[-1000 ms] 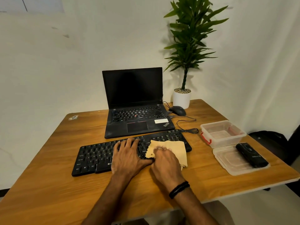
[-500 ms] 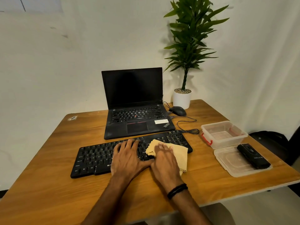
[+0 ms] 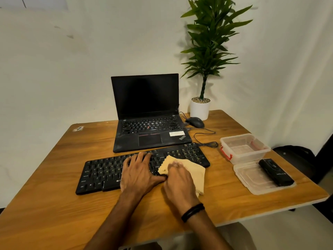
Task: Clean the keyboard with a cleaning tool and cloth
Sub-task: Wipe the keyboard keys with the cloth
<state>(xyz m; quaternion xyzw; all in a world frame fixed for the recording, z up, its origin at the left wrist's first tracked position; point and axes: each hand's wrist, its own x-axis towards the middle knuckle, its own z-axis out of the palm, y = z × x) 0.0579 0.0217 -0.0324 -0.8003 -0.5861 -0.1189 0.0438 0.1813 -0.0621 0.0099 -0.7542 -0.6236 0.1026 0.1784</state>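
A black keyboard (image 3: 100,175) lies across the wooden desk in front of an open laptop. My left hand (image 3: 139,173) rests flat on the keyboard's middle with fingers spread, holding it down. My right hand (image 3: 180,181) presses a tan cloth (image 3: 196,175) onto the keys at the keyboard's right part; the cloth hangs over the front edge onto the desk. A black cleaning tool (image 3: 275,172) lies on a clear lid at the right.
The black laptop (image 3: 151,136) stands behind the keyboard, with a mouse (image 3: 195,122) and its cable to the right. A white pot with a plant (image 3: 200,108) is at the back. A clear box (image 3: 244,147) and its lid (image 3: 252,179) sit near the desk's right edge.
My right hand with the cloth has shifted slightly over the keys at the keyboard's right part. My left hand has stayed on the keyboard's middle.
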